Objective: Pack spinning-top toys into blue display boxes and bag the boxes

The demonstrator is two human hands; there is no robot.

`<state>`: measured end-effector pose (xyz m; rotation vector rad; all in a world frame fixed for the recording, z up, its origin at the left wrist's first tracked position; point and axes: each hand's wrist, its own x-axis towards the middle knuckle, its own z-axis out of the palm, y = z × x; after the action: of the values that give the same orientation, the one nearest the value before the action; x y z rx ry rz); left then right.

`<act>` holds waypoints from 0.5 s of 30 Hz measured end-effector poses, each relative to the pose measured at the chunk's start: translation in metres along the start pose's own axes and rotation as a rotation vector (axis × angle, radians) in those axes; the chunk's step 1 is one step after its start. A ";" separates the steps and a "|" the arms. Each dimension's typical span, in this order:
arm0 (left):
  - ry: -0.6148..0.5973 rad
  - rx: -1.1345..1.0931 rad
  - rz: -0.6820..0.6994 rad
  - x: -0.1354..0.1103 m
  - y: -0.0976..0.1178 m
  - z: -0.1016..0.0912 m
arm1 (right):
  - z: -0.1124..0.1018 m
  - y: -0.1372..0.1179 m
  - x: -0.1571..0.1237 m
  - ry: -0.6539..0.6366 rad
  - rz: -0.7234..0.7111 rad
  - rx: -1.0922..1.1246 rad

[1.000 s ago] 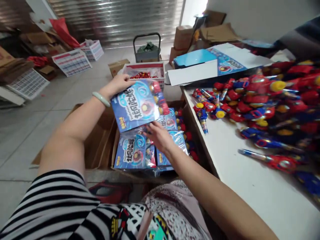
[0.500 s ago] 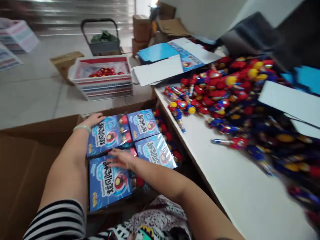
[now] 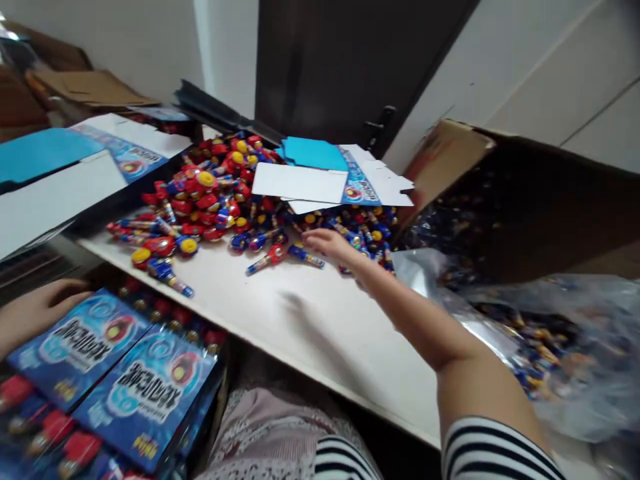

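Note:
My right hand (image 3: 330,245) reaches over the white table with its fingers stretched out and apart, holding nothing I can see. Just by its fingertips lie small blue toys (image 3: 305,256) with tube-like ends, at the edge of a heap of red and blue toys (image 3: 205,197) with yellow discs. Low on the left, my left hand (image 3: 47,310) rests beside the far edge of a blue printed box (image 3: 83,343), fingers loosely apart and partly hidden. A second blue box (image 3: 150,393) lies alongside it, with red-topped toys (image 3: 163,308) packed around both.
Flat white and blue box blanks (image 3: 300,181) rest on the heap, and more blanks (image 3: 55,193) lie at the left end of the white table (image 3: 330,327). At right stands an open cardboard carton (image 3: 550,207) with clear plastic bagging (image 3: 590,353) and more toys.
My view has swung right. My right hand has left the boxes in the carton and moved over the table to the toy heap. My left hand has stayed by the boxes.

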<state>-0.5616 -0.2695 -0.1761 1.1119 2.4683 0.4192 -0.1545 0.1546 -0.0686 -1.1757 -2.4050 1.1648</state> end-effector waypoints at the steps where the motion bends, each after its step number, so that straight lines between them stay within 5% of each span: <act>1: 0.097 -0.081 0.072 0.013 0.063 -0.004 | -0.042 0.012 0.014 0.129 0.026 -0.041; 5: -0.008 -0.284 0.532 0.066 0.307 0.003 | -0.167 0.059 0.068 0.480 0.156 -0.212; 9: 0.008 -0.186 0.831 0.133 0.498 0.038 | -0.229 0.091 0.120 0.587 0.233 -0.336; 12: 0.087 -0.056 0.763 0.182 0.594 0.075 | -0.246 0.104 0.157 0.604 0.306 -0.371; 15: 0.125 0.094 0.697 0.214 0.642 0.110 | -0.256 0.112 0.188 0.628 0.389 -0.368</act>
<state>-0.2266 0.3154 -0.0505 2.0355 2.1465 0.5805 -0.0871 0.4787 -0.0077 -1.8467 -1.9829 0.3229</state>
